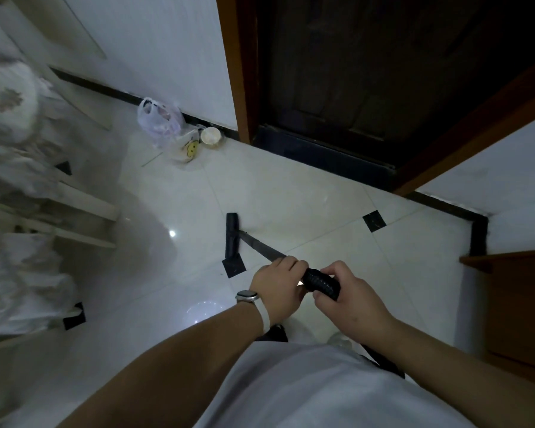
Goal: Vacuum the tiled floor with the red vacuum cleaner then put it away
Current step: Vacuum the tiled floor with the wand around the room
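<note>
Both my hands hold the vacuum's black wand. My left hand (278,287), with a watch on its wrist, grips the tube where it meets the ribbed hose (320,284). My right hand (349,299) grips that ribbed hose just behind. The dark tube (261,247) runs forward and left down to the black floor nozzle (233,234), which lies flat on the white tiled floor (306,205). The hose passes back under my right forearm (380,361). The vacuum's red body is out of view.
Two plastic bags (159,122) and a small cup (211,136) stand against the wall at the back. A dark wooden door (337,72) is ahead. White furniture legs (84,220) and cloth stand at the left, a wooden cabinet (519,307) at the right.
</note>
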`<state>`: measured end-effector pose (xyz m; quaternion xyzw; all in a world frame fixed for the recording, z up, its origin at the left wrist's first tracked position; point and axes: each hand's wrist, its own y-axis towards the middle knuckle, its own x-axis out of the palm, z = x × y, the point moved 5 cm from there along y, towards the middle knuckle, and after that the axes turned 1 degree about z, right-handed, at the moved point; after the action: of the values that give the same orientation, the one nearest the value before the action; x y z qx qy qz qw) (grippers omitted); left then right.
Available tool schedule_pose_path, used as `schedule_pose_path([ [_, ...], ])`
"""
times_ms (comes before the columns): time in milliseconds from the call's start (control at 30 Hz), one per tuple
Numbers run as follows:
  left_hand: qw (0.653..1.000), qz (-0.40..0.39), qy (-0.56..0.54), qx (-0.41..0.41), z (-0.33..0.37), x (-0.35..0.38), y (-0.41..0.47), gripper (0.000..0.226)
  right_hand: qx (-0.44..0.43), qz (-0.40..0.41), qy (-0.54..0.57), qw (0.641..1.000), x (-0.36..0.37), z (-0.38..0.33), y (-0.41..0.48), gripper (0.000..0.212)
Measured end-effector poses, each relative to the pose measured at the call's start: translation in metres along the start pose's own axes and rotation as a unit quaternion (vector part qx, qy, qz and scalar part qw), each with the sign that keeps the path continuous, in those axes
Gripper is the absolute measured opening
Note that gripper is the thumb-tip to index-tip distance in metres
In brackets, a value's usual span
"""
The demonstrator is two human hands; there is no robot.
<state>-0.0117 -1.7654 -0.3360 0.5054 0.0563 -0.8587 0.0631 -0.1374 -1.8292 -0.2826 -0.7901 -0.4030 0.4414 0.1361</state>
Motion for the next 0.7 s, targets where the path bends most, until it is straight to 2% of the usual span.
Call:
schedule_pose_path([
  [200,1.0,-0.011,0.005,0.007,0.038,0.011,0.002,0.031,-0.005,0.016,0.019,1.0,-0.021,0.026,-0.02,0.025],
  [500,0.996,-0.05,-0.026,0.062,0.15,0.053,0.028,0.037,0.051,0.082,0.078,0.992,-0.083,0.114,-0.076,0.027],
  [700,0.984,-0.124,-0.037,0.124,0.232,0.096,0.043,0.036,0.103,0.129,0.114,0.98,-0.114,0.185,-0.126,0.027],
])
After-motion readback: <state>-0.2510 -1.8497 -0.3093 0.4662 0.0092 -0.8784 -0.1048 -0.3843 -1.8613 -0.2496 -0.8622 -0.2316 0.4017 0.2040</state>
